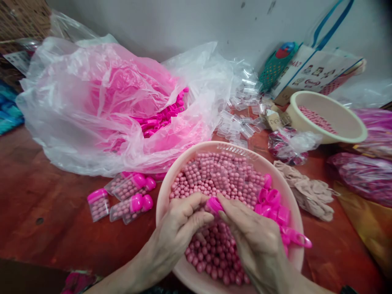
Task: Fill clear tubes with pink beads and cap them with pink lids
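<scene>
Over a pale pink basin [292,192] full of pink beads [214,249], my left hand [180,224] and my right hand [254,232] meet at a bright pink cap [214,205]. My left fingers pinch from the left, and the fingers of my right hand press on the cap's right side. What sits beneath the cap is mostly hidden by my hands. Clear containers filled with beads [228,173] lie at the back of the basin. Loose pink caps [272,200] are heaped along its right side. Several capped, bead-filled containers [98,204] rest on the red table [45,228] at left.
A large plastic bag [76,106] of pink caps stands at back left. Clear empty containers [241,124] are scattered behind the basin. At right are a cream bowl [352,122], a beige cloth [309,188] and purple-pink packets [364,173]. A printed bag [315,71] leans near the wall.
</scene>
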{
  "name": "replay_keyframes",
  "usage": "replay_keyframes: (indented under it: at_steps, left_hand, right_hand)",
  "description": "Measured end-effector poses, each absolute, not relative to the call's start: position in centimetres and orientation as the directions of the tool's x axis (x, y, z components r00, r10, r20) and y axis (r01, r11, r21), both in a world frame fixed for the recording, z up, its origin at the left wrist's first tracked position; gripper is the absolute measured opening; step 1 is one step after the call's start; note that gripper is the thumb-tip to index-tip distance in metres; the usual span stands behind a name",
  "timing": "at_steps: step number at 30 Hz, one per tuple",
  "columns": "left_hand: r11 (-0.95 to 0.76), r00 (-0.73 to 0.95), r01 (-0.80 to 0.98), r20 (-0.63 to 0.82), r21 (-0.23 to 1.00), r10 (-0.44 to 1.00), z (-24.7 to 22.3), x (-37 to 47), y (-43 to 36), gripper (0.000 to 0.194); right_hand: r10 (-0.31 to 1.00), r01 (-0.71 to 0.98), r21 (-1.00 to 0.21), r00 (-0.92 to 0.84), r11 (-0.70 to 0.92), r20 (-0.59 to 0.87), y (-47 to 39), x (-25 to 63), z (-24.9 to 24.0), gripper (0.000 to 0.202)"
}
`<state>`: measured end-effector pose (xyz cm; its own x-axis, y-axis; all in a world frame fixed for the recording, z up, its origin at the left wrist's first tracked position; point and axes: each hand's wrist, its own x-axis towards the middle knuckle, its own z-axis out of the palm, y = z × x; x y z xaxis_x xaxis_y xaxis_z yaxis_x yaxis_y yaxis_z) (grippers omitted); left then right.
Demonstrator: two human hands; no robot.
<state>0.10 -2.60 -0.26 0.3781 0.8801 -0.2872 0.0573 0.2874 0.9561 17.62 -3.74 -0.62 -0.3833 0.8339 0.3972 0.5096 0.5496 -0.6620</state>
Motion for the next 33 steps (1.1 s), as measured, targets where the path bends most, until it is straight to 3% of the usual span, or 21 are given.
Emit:
replay_keyframes:
  at_steps: [4,10,16,20,25,28,33]
  left_hand:
    - [0.372,0.374,-0.036,-0.332,0.928,0.866,-0.4,0.0,-2.6,0.013]
    - [0.46,0.36,-0.238,-0.362,0.855,0.86,-0.1,0.3,-1.9,0.012]
    - [0.461,0.346,-0.207,-0.376,0.863,0.86,-0.4,0.3,-2.2,0.024]
    - [0.472,0.299,-0.125,-0.421,0.872,0.856,-0.3,0.3,-2.2,0.026]
    - [0.44,0.212,-0.045,-0.422,0.897,0.882,-0.2,0.2,-2.4,0.028]
    - [0.428,0.22,-0.041,-0.41,0.903,0.885,-0.3,0.1,-2.4,0.033]
    - [0.332,0.241,-0.136,-0.294,0.933,0.925,-0.2,0.1,-2.2,0.027]
  right_hand:
    - [0.82,0.521,-0.633,-0.351,0.572,0.452,-4.0,16.8,-0.9,0.052]
    - [0.897,0.602,-0.67,-0.353,0.434,0.264,-3.1,17.4,0.1,0.043]
    - [0.754,0.643,-0.402,-0.491,0.651,0.436,-3.2,18.0,-1.3,0.047]
    - [0.773,0.75,-0.268,-0.473,0.605,0.422,-4.3,17.2,-2.1,0.047]
    - [0.791,0.803,-0.202,-0.447,0.56,0.417,-5.0,15.9,-2.8,0.047]
    - [0.794,0.811,-0.215,-0.414,0.544,0.446,-4.5,15.6,-2.4,0.039]
    - [0.815,0.746,-0.358,-0.425,0.562,0.393,-2.9,15.8,-0.4,0.034]
